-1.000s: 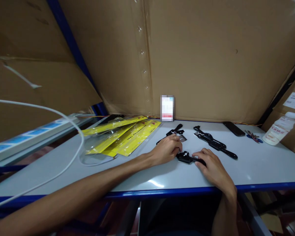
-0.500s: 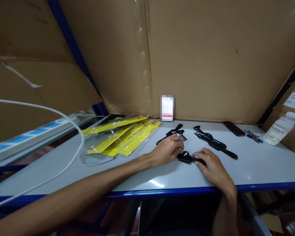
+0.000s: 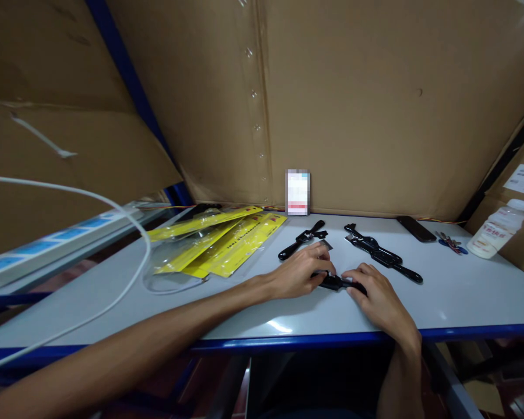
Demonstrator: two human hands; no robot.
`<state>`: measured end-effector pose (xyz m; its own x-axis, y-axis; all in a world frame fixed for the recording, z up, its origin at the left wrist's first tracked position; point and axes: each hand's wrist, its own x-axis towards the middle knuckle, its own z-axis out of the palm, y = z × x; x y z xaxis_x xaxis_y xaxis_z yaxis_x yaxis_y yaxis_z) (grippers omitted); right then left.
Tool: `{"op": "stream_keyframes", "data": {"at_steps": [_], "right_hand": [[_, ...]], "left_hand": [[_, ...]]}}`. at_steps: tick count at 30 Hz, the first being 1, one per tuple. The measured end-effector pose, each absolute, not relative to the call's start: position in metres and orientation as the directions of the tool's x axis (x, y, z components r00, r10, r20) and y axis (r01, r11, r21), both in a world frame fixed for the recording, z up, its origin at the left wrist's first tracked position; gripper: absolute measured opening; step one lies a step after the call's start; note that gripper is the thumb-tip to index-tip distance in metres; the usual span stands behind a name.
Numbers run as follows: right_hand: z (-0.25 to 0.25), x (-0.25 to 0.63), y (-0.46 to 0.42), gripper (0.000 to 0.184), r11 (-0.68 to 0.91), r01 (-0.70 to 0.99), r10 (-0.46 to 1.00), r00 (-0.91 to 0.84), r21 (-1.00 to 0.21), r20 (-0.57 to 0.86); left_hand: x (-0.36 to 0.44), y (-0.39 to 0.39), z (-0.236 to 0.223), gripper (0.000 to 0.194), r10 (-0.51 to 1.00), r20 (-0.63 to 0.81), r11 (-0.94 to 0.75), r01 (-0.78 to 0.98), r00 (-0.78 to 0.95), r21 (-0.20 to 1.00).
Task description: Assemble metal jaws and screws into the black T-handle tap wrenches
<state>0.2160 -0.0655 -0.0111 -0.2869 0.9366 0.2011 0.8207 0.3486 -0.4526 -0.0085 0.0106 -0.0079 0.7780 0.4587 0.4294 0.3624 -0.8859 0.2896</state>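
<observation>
A black spokeshave [image 3: 333, 282] lies near the front of the table, partly covered by my fingers. My right hand [image 3: 375, 295] is closed round its right handle. At the tool's left end, my left hand [image 3: 303, 270] has its fingers bent down and pressed on the body; what the fingertips touch there is hidden. Just behind my left knuckles shows a flat metal blade [image 3: 326, 244]. Farther back lies another black spokeshave [image 3: 303, 237]. To the right, more black spokeshaves [image 3: 375, 249] lie close together at a slant.
Yellow-carded clear packages [image 3: 227, 241] are piled at the left. A white cable [image 3: 146, 250] loops past a power strip [image 3: 61, 247]. A lit phone [image 3: 297, 192] leans on the cardboard wall. A dark phone [image 3: 416, 228], keys [image 3: 452, 243] and a bottle [image 3: 498, 230] stand or lie at the right.
My left hand has moved slightly right and down, from beside the front spokeshave onto its body. My right hand has stayed on the handle.
</observation>
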Motion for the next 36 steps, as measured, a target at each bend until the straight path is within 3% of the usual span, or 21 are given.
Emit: {"op": "stream_keyframes", "data": {"at_steps": [4,9,14,17,21,26,36], "right_hand": [[-0.011,0.216,-0.066,0.033,0.358,0.818,0.933,-0.292,-0.45,0.211],[-0.012,0.217,-0.065,0.033,0.367,0.812,0.929,-0.299,-0.453,0.217],[-0.014,0.218,-0.064,0.033,0.37,0.808,0.928,-0.303,-0.458,0.216],[-0.014,0.218,-0.064,0.033,0.366,0.808,0.93,-0.301,-0.461,0.21],[-0.013,0.217,-0.065,0.035,0.361,0.811,0.932,-0.298,-0.461,0.207],[-0.012,0.216,-0.066,0.034,0.361,0.821,0.931,-0.294,-0.443,0.215],[-0.012,0.216,-0.065,0.034,0.365,0.818,0.93,-0.3,-0.444,0.211]], "left_hand": [[-0.01,0.012,-0.01,0.039,0.491,0.441,-0.868,0.377,0.751,0.324],[-0.012,0.019,-0.014,0.038,0.588,0.463,-0.809,0.475,0.663,0.346],[-0.012,0.019,-0.014,0.037,0.574,0.442,-0.819,0.477,0.689,0.321],[-0.011,0.016,-0.012,0.033,0.562,0.436,-0.827,0.474,0.702,0.304],[-0.008,0.012,-0.01,0.013,0.58,0.426,-0.813,0.524,0.694,0.252],[-0.003,0.008,-0.01,0.028,0.601,0.388,-0.791,0.591,0.699,0.16],[-0.001,0.003,-0.01,0.008,0.546,0.412,-0.834,0.518,0.73,0.189]]}}
